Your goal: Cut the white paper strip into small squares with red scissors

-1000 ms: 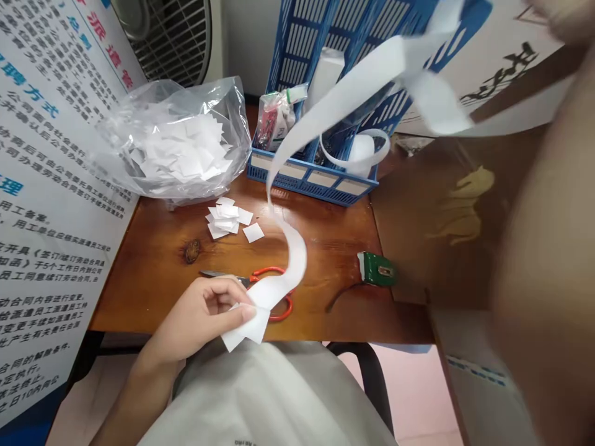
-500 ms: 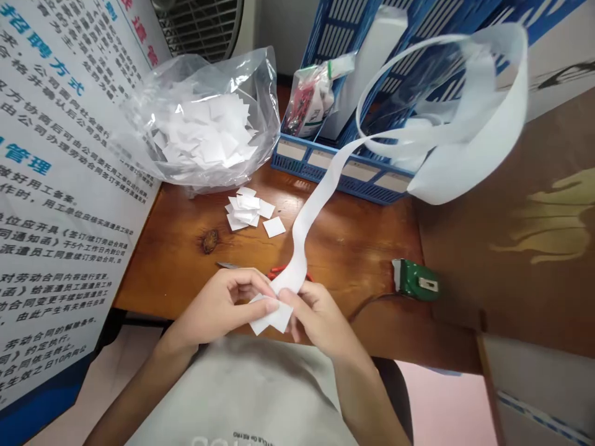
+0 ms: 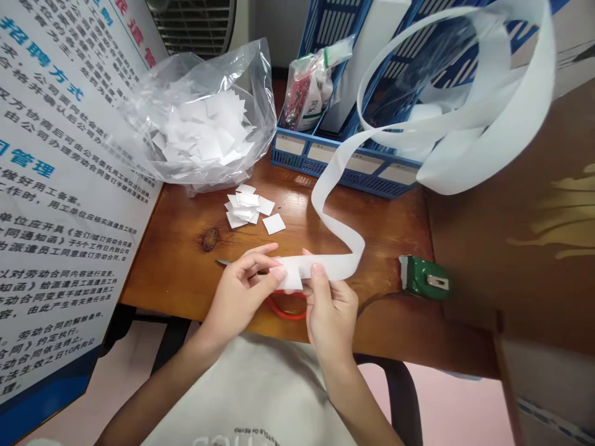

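Hands side by side just above desk (image 3: pixel 186 260), near front edge, thumbs on top. Left hand (image 3: pixel 239 297): grip clamped on the end of one white strip (image 3: pixel 341 238), a small white piece overlapping there. Right hand (image 3: pixel 332 313): grip clamped further along. Strip loops over one blue rack (image 3: pixel 297 162), back right. One scissors (image 3: pixel 287 314) beneath hands; one tape measure (image 3: pixel 425 277), right edge.

The left hand (image 3: pixel 246 286) pinches, thumb tip against fingers, just beside the right hand (image 3: pixel 331 306); the forearms (image 3: pixel 174 375) diverge below.
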A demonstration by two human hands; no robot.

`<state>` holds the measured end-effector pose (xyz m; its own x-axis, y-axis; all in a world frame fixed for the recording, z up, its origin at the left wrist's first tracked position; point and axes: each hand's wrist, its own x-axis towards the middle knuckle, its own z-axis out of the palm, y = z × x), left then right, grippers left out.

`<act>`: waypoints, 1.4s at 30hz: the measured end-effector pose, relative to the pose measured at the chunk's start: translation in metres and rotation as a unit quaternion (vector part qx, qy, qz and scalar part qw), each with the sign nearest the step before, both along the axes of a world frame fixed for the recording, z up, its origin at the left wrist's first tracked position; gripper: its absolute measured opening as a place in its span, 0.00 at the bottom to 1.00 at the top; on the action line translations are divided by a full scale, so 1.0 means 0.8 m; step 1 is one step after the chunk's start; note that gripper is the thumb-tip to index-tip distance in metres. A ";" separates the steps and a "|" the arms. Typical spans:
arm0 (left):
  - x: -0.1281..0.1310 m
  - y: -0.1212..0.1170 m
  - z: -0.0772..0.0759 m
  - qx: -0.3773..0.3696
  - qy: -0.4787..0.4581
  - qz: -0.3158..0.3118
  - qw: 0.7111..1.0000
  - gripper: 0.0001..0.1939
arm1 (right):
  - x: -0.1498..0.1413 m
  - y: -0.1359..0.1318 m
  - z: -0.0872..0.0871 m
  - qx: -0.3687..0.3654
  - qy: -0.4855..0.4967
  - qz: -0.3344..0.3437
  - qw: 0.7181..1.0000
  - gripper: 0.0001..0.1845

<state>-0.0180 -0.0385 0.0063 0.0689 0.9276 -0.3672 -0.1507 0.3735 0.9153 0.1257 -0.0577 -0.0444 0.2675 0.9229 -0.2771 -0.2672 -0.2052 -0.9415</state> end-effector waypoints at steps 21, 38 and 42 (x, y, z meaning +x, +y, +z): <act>0.009 -0.001 -0.013 0.011 0.032 0.061 0.998 0.11 | 0.002 0.003 -0.001 0.024 0.031 0.014 0.999 0.06; -0.018 0.007 -0.014 -0.040 -0.018 -0.052 0.998 0.17 | 0.023 0.025 0.027 0.001 -0.026 0.141 0.990 0.08; -0.019 0.007 -0.015 -0.056 -0.017 -0.063 0.996 0.18 | 0.015 0.024 0.029 0.012 -0.067 0.124 0.990 0.05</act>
<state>-0.0330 -0.0328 -0.0055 0.1955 0.8640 -0.4640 -0.1267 0.4914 0.8617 0.1376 -0.0388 -0.0216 0.0645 0.9705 -0.2323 -0.0833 -0.2267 -0.9704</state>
